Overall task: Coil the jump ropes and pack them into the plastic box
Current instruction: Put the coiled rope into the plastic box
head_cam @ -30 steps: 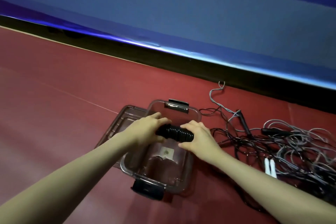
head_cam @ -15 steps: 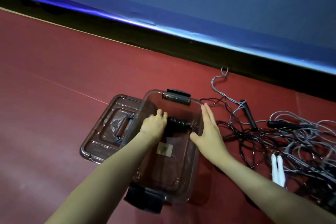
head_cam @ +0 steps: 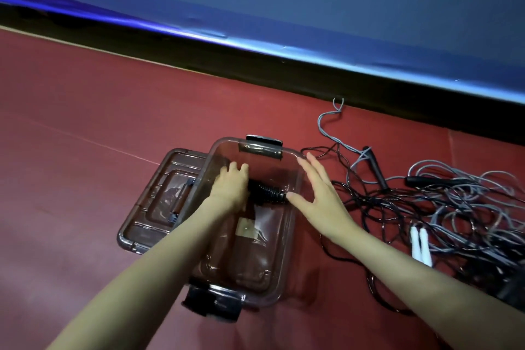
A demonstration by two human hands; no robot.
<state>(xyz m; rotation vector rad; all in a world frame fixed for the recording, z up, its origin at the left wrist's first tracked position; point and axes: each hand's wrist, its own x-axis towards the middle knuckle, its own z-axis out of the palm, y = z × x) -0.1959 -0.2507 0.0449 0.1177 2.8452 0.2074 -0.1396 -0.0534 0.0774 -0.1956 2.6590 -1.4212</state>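
A clear plastic box (head_cam: 279, 273) with black latches stands open on the red floor. Inside it, near the far end, lies a tightly coiled black jump rope (head_cam: 267, 192). My left hand (head_cam: 231, 183) reaches into the box and holds the coil's left end, with the fingers curled over it. My right hand (head_cam: 321, 193) hovers above the box's right rim. Its fingers are straight and spread, and the thumb tip is close to the coil's right end. To the right of the box lies a tangle of black and grey jump ropes (head_cam: 454, 202).
The box's lid (head_cam: 153, 207) lies flat on the floor against the box's left side. A pair of white handles (head_cam: 420, 244) and a black handle (head_cam: 375, 167) lie in the tangle. A dark baseboard under a blue wall (head_cam: 255, 65) runs behind everything.
Both hands lowered the coiled rope into the box. My right hand let go of it and spread open at the right rim, while my left hand stayed on the coil.
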